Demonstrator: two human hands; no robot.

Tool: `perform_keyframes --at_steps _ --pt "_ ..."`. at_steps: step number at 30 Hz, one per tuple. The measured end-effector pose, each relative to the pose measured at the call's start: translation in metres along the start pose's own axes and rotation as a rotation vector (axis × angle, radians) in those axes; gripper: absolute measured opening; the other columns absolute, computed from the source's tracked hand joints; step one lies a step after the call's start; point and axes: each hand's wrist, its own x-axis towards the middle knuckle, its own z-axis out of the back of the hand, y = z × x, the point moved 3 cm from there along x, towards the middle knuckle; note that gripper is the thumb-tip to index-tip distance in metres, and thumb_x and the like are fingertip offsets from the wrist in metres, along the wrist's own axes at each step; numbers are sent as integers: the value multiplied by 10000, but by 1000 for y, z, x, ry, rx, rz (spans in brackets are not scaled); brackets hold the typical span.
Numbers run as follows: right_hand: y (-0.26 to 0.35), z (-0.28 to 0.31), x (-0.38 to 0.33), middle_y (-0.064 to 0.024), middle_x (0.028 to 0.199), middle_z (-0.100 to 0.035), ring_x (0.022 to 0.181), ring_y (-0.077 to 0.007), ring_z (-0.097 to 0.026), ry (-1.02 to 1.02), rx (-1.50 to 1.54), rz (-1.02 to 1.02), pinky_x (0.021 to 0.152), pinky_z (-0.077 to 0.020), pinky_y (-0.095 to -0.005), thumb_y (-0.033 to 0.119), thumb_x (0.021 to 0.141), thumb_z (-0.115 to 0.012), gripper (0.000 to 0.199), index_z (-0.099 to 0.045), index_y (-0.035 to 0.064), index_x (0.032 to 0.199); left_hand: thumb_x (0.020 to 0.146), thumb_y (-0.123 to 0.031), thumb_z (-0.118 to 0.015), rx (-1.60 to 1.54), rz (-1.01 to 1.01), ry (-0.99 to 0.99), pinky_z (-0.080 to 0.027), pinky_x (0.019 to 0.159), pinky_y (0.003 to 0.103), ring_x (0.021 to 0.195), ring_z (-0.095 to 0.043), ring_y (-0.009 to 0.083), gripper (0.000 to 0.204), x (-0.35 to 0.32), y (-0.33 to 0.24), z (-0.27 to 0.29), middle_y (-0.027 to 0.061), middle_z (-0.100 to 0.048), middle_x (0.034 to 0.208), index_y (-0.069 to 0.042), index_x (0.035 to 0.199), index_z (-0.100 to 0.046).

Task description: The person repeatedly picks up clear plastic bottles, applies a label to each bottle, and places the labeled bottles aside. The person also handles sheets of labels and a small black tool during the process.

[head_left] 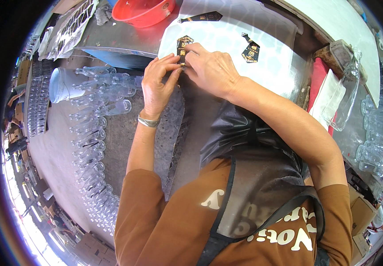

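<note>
My left hand (159,82), with a metal bracelet at its wrist, pinches the lower end of a black tie-shaped label (183,45) with gold print between thumb and forefinger. The fingers of my right hand (213,71) are bent over the same label from the right, their tips meeting those of the left. The label's wide end points away from me over the white sheet (271,75). Two more such labels lie flat on that sheet: a black tie label (204,17) farther off and another tie-shaped label (250,49) to the right.
A red basin (143,12) stands on the metal table at the back left. Rows of clear glass bottles (96,146) stand on the floor to my left, beside a white bucket (63,85). More glass bottles (379,142) are at the far right, past a worn block (340,55).
</note>
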Motion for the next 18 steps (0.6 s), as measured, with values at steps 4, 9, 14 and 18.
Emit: perform_keyframes --at_steps 4,9,14,18 --pt "-5 -4 3 -95 1226 -657 776 -364 -699 -44 33 -31 687 -561 -473 159 863 -663 124 -672 38 886 869 -51 -746 3 -16 6 -422 1109 447 1216 -647 248 123 0 0 -1 75 -737 1175 -73 980 -697" --pt "-8 -5 4 -96 1240 -654 748 -365 -697 -109 50 -22 679 -561 -477 155 871 -656 101 -682 59 889 879 -58 -737 0 -13 4 -421 1109 448 1216 -646 249 110 0 -2 -1 71 -738 1170 -71 980 -696" --pt "-4 1 -2 -90 1253 -636 690 -348 -693 -79 -2 61 624 -560 -452 171 872 -681 98 -678 74 880 886 -109 -722 -21 24 40 -433 1058 454 1150 -670 258 89 7 1 4 76 -744 1098 -66 953 -683" --pt "-4 -1 -5 -82 1243 -629 670 -333 -691 -75 -43 92 594 -557 -433 183 864 -699 112 -673 75 875 911 -139 -700 15 11 129 -432 1054 454 1114 -680 254 84 18 -3 10 75 -746 1077 -73 958 -678"
